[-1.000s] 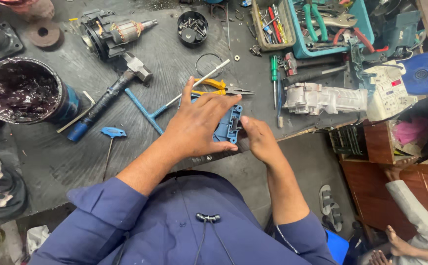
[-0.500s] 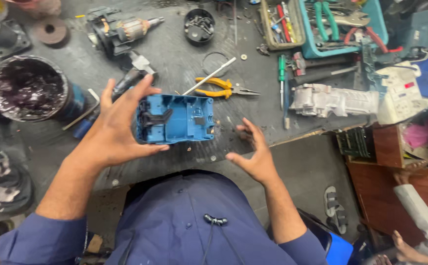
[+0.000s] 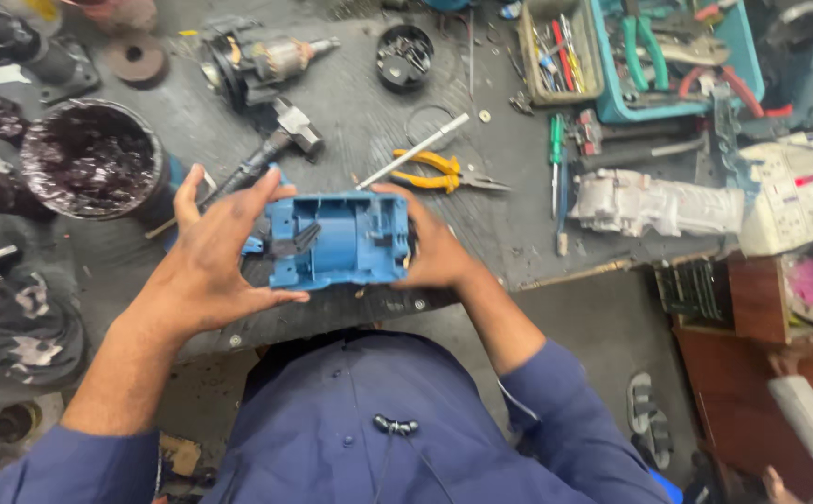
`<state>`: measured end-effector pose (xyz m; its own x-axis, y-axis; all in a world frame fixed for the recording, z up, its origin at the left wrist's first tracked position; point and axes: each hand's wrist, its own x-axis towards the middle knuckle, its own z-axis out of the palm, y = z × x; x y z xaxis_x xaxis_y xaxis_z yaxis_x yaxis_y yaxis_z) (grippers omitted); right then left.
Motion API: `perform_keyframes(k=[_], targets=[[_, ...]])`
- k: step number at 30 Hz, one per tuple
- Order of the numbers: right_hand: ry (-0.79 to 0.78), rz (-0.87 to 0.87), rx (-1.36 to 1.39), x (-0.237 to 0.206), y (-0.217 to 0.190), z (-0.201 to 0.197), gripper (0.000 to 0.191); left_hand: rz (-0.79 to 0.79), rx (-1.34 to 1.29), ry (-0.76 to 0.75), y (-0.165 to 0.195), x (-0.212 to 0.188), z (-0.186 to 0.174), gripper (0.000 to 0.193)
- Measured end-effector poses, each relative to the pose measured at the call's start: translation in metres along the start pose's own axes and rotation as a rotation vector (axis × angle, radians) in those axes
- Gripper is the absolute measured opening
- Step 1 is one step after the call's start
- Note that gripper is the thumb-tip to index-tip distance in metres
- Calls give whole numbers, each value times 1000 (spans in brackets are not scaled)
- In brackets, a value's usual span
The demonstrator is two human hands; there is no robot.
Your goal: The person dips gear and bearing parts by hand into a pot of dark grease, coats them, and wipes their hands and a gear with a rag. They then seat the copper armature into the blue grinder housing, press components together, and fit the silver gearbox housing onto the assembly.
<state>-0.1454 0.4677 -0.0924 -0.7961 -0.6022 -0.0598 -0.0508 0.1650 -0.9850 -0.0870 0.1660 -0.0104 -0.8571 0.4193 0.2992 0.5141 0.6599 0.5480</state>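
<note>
Blue plastic fills the middle of the head view: a power-tool housing (image 3: pixel 336 240), open side up, with a dark part seated in its left end. It is held level just above the near edge of the grey desk (image 3: pixel 350 112), between both hands. The left hand (image 3: pixel 215 257) grips the housing's left end, thumb hooked under the lower edge and fingers curled over the top. The right hand (image 3: pixel 430 247) closes on the right end, thumb over the upper corner, the rest of the fingers hidden behind the shell.

Just beyond the housing, yellow-handled pliers (image 3: pixel 444 171) lie on the desk with a thin white rod (image 3: pixel 413 150) slanting across beside them. Up and to the left, a hammer (image 3: pixel 271 149) lies at an angle, and behind it a motor armature (image 3: pixel 262 61) lies on its side. A tub of dark grease (image 3: pixel 89 159) stands near the left wrist. To the right, a green-handled screwdriver (image 3: pixel 556 159) points toward the desk's near edge, beside a grey metal gear case (image 3: pixel 653 201). A teal tray (image 3: pixel 677 56) of hand tools stands at the far right corner, and a small black cup of screws (image 3: pixel 403 54) stands near the top centre.
</note>
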Motion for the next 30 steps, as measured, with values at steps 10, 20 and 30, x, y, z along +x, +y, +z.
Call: perform_keyframes(k=[10,20,30], targets=[[100,-510,-671,-46,-112,-32,98,8,-305,169,-2,-26,71,138],[113,-401,-861,-54,-124,-10,96,-820,-1465,119,-13,-41,149,39],[67,-291,-1062,-52,-106,5,106,-757,-295,149,8,-46,112,32]])
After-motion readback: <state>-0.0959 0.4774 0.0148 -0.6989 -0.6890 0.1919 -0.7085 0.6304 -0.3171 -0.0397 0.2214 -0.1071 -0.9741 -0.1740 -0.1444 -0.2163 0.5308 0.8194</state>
